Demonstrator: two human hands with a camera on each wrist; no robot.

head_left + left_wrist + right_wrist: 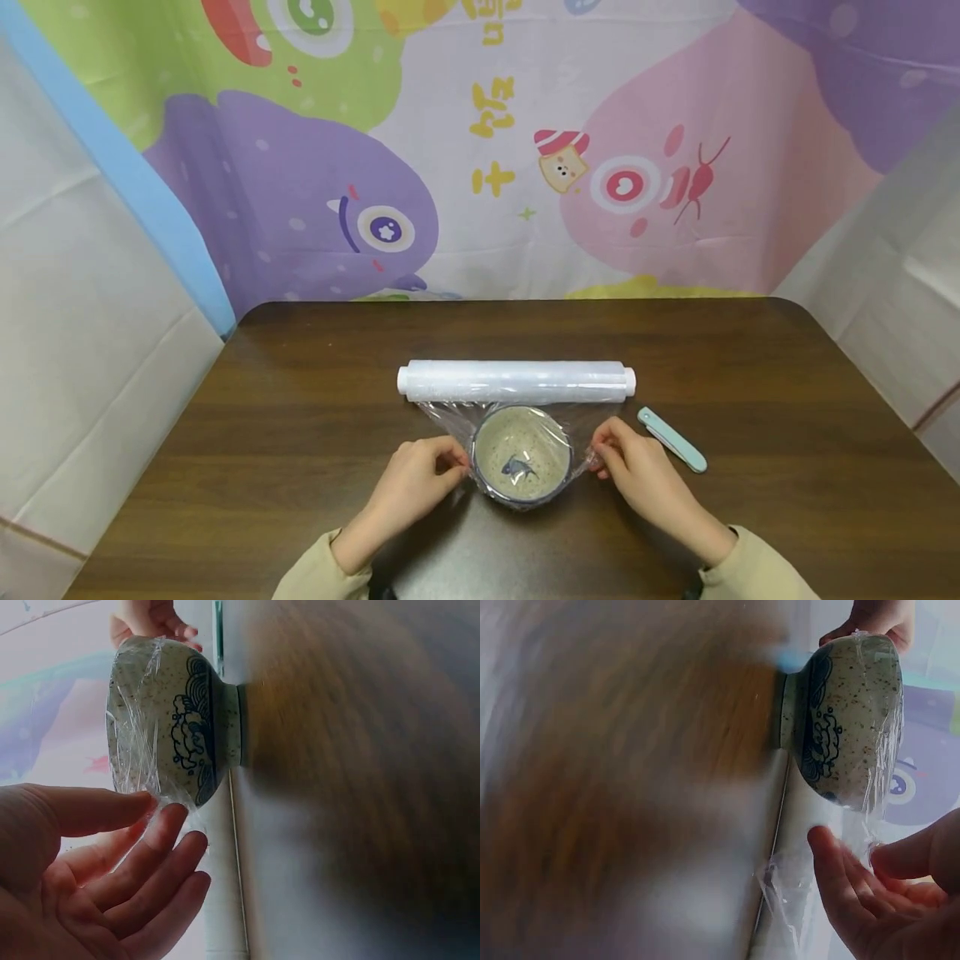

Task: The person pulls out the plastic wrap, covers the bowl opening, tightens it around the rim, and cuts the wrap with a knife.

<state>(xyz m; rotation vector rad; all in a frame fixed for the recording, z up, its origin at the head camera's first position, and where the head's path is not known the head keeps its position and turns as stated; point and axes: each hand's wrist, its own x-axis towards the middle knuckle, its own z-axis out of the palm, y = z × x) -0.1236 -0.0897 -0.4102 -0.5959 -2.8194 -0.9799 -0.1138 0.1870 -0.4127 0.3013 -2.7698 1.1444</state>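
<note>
A speckled bowl [522, 454] with a blue fish painted inside stands upright on the table, clear plastic wrap [885, 750] stretched over its mouth and creased down its side. Blue wave patterns ring its outer wall in both wrist views. At the bowl's left rim, my left hand [420, 477] pinches the wrap between thumb and forefinger. My right hand [637, 467] pinches another edge of it, slightly out from the bowl's right side, and the film runs taut between. Behind the bowl lies the roll of plastic wrap [517, 381], its film still joined to the sheet over the bowl.
A light blue folding knife [672, 440], apparently closed, lies to the right of the bowl, just beyond my right hand. The dark wooden table [300, 375] ends at a cartoon-printed curtain [487, 233] at the back.
</note>
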